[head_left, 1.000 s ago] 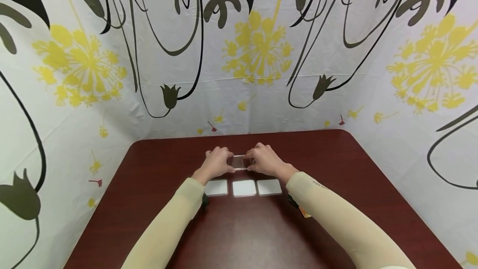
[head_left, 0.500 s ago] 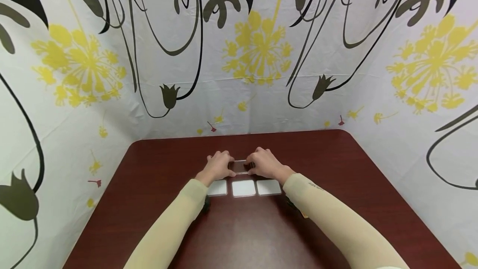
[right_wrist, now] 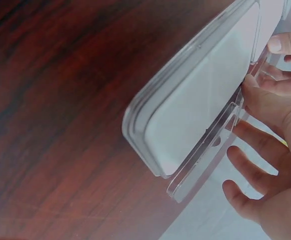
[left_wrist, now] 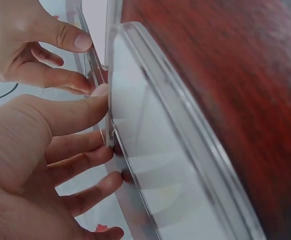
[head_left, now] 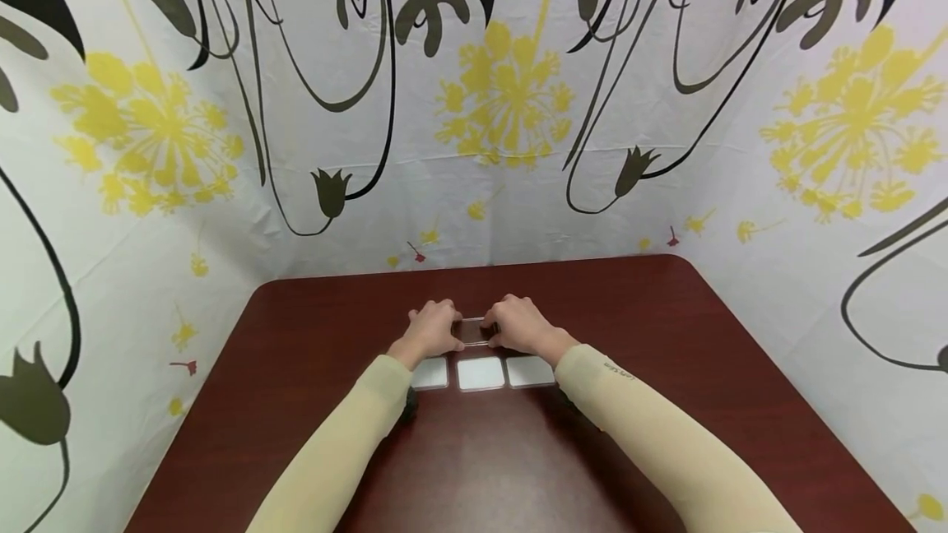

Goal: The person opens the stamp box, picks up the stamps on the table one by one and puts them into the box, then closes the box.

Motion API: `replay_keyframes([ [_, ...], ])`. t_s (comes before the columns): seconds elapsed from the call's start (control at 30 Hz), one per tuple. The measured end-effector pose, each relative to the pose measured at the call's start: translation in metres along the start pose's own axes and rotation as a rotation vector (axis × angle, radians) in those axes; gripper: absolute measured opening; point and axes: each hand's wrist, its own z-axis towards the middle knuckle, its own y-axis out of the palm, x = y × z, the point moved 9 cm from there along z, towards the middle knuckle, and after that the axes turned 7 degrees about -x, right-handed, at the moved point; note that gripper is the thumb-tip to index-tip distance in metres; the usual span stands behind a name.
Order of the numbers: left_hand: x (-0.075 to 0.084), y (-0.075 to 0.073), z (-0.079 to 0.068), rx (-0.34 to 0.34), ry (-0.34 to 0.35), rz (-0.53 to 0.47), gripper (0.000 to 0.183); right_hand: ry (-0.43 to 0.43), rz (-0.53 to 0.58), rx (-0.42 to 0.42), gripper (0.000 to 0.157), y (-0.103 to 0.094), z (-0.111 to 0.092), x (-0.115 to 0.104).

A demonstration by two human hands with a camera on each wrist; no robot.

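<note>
One clear rectangular plastic case (head_left: 472,332), see-through, held between the two hands over the far half of the table. Left hand (head_left: 429,331) pinches its left end: thumb at the near edge, fingers at the far edge, the outer fingers spread loose of it in the left wrist view. Right hand (head_left: 520,326) pinches the right end the same way, bent fingertips on the far side, thumb on the near. Whether the case touches the wood under the fingertips: cannot tell.

Just nearer the wearer than the thumbs, three white rectangular panels in a row, in clear rims: left panel (head_left: 431,373) below the left fingers, partly behind the wrist; middle panel (head_left: 480,374) below the gap between the hands; right panel (head_left: 529,372) below the right fingers. Beside the right fingertips, a clear notched strip (right_wrist: 200,160); its link to the held case unclear.

Beyond the fingers: reddish-brown wood-grain table (head_left: 474,459). Pale yellow sleeves (head_left: 336,442) up to both wrists, small lettering on the right one. Past the far table edge, white cloth (head_left: 444,204), yellow and grey-green flower print.
</note>
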Motion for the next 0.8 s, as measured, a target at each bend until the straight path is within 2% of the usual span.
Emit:
replay_keyframes([
  [0.23,-0.0021,0.0000,0.0017,0.010,0.011,0.020,0.055,0.000,0.004,-0.011,0.032,-0.0008,0.0019,0.0001],
  [0.43,-0.0008,-0.0014,0.0017,0.027,0.025,0.003,0.054,0.042,-0.034,-0.016,0.032,-0.0007,0.0054,0.0056],
  [0.7,-0.0036,-0.0007,-0.0013,0.025,0.003,-0.002,0.057,0.074,0.006,-0.024,0.035,0.0025,0.0030,0.0062],
  [0.8,-0.0056,-0.0005,-0.0019,0.023,-0.002,-0.018,0.059,0.072,-0.010,-0.019,0.036,0.0013,0.0030,0.0045],
])
